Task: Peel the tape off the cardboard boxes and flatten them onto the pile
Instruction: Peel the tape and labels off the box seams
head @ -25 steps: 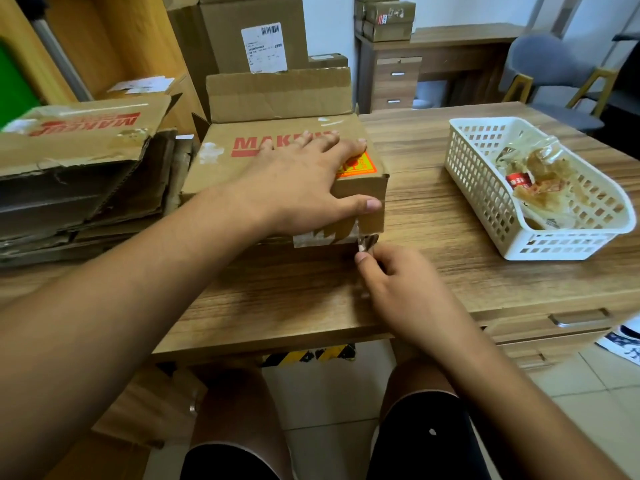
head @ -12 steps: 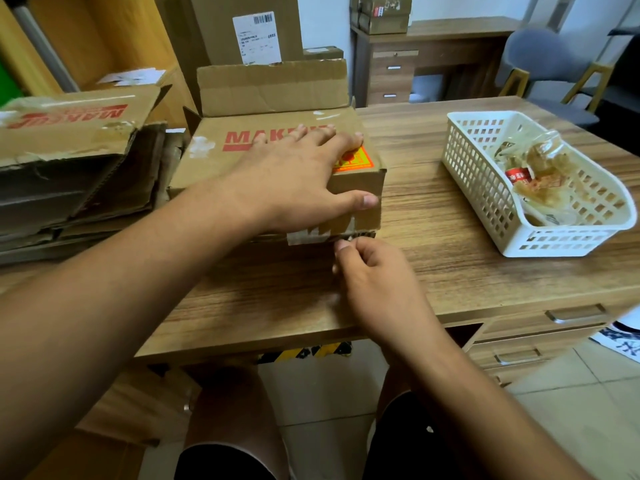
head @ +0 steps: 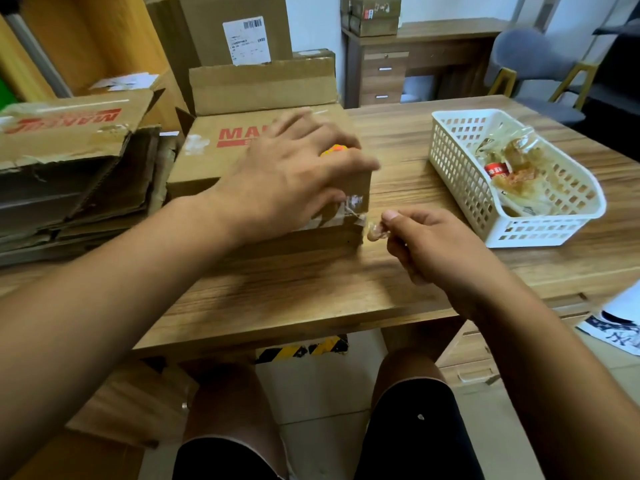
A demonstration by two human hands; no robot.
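A brown cardboard box (head: 207, 157) with red lettering lies on the wooden desk (head: 311, 292), its far flap standing up. My left hand (head: 291, 174) lies on the box's top near the right front corner, blurred, fingers spread, thumb at the front edge. Torn clear tape (head: 349, 209) clings to that front corner. Just right of the corner my right hand (head: 426, 244) pinches a small crumpled scrap of clear tape (head: 375, 230) between thumb and forefinger. A pile of flattened boxes (head: 69, 174) lies at the left.
A white plastic basket (head: 540, 233) holding crumpled tape and wrappers stands on the desk at the right. Taller boxes (head: 221, 32) stand behind the desk. A grey chair (head: 540, 71) and a drawer cabinet (head: 384, 74) are at the back right. My knees are under the desk edge.
My right hand has pulled away from the box's front corner to the right, taking a scrap of tape with it. My left hand has shifted on the box top.
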